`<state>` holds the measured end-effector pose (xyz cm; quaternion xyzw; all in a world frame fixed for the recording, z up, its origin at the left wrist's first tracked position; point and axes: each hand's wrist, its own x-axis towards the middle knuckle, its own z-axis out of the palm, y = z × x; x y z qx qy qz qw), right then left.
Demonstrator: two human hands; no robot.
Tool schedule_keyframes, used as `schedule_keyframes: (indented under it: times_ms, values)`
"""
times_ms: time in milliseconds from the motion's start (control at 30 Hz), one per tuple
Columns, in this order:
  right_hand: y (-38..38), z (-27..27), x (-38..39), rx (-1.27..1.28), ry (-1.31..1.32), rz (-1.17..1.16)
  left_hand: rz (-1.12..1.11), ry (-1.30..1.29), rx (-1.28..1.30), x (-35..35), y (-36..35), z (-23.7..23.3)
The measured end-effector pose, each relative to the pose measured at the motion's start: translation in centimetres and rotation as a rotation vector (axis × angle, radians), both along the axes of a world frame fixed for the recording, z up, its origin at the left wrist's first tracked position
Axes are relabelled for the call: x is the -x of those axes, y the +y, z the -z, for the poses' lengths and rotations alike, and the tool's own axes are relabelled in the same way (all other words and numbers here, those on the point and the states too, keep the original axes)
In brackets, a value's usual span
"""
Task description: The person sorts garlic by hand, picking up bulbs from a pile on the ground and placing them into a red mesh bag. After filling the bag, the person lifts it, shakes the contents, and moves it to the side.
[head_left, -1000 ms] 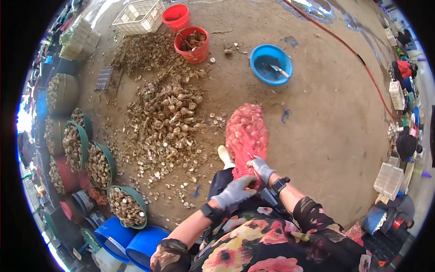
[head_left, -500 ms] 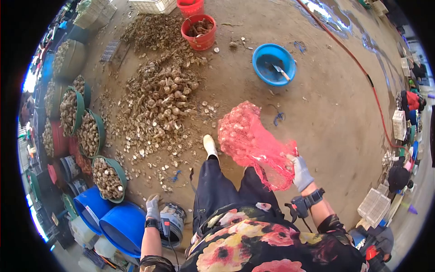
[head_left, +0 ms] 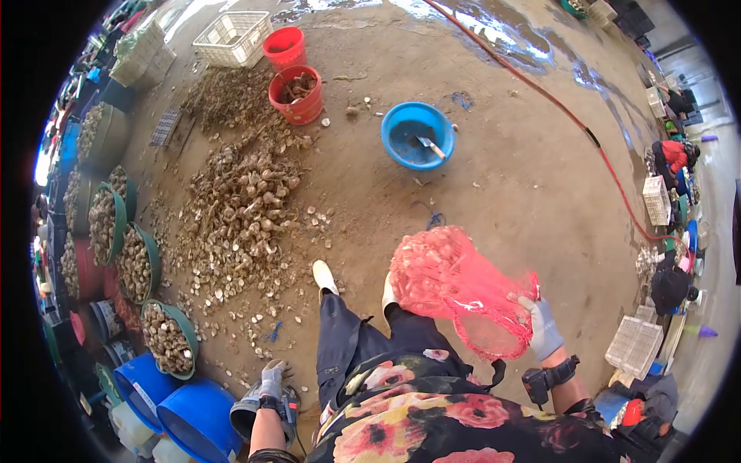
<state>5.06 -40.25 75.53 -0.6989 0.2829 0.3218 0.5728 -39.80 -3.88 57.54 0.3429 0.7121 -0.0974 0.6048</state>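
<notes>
A red mesh bag [head_left: 436, 270], its far end bulging with pale round pieces, hangs in front of my legs. My right hand [head_left: 542, 328], in a light glove, grips the bag's gathered end, and the bag's mouth sags loosely beside it. My left hand [head_left: 275, 378], also gloved, is low at the left with its fingers apart and nothing seen in them. Just beside and partly behind it is a grey bucket [head_left: 244, 417], whose contact with the hand I cannot make out.
Heaped shellfish-like pieces [head_left: 247, 193] lie ahead left. Beyond stand red buckets [head_left: 296, 104] and a white crate [head_left: 231, 38]. A blue basin [head_left: 401, 158] holds a tool. Full green baskets [head_left: 189, 332] and blue tubs [head_left: 197, 409] line the left. A red hose [head_left: 532, 89] crosses right; people work far right.
The bag and my right hand have moved right and lower in view. My left hand is lower, and the bucket now shows on its left. The whole view has shifted.
</notes>
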Motion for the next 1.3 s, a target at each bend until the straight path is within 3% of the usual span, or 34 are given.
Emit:
schedule_keyframes:
  times_ms: [133,267,333,367,433,567,733,833,967,1000,1033,1067,1133,1200,1233,1300]
  values:
    - [-6.7,6.4,-0.6,0.19,0.013,0.042,0.05,0.021,-0.008,-1.0,-0.1,-0.1]
    - [-14.4,19.3,-1.5,0.24,-0.076,0.075,0.086,-0.008,-0.025,-1.7,-0.8,-0.6]
    - [-16.6,22.2,-2.1,0.827,-0.167,-0.293,0.09,-0.073,-0.048,-0.4,-1.1,-0.4]
    - [-15.8,21.1,-2.7,0.811,-0.173,-0.283,0.11,-0.056,-0.058,-0.6,-1.3,-0.8]
    - [-11.7,15.5,-5.1,0.912,-0.137,-0.506,0.083,-0.001,-0.041,-1.2,-1.9,-1.2]
    - [-9.8,17.5,-8.7,1.049,-0.252,-0.783,0.019,0.009,-0.038,-2.8,-3.0,-1.1]
    - [-2.5,17.6,-12.6,1.093,-0.146,-1.1,0.037,0.054,0.007,-3.7,-2.0,-1.1]
    - [1.0,18.2,-14.1,1.11,-0.128,-1.139,0.065,0.108,0.045,-4.5,0.5,-0.1]
    - [7.5,17.6,-17.4,1.069,-0.148,-1.07,0.114,0.034,0.095,-7.9,7.3,2.4]
    - [8.2,19.1,-18.2,1.076,-0.289,-1.024,0.109,0.004,0.108,-8.8,9.2,3.9]
    - [9.5,20.3,-19.1,1.087,-0.275,-1.048,0.112,-0.019,0.087,-9.2,11.4,6.0]
    - [11.2,21.6,-20.1,0.956,-0.359,-0.931,0.257,0.052,-0.076,-13.0,13.5,4.2]
    - [14.3,24.6,-21.3,0.83,-0.408,-0.825,0.261,-0.044,-0.156,-12.5,18.1,10.2]
    - [18.5,27.1,-22.3,0.337,-0.296,-0.495,0.138,-0.152,-0.134,-20.0,22.0,4.5]
    - [20.4,27.6,-22.4,0.349,-0.284,-0.494,0.109,-0.178,-0.111,-22.2,23.4,3.7]
    - [24.3,28.5,-22.5,0.144,0.02,-0.353,0.085,-0.206,-0.1,-24.6,25.1,4.4]
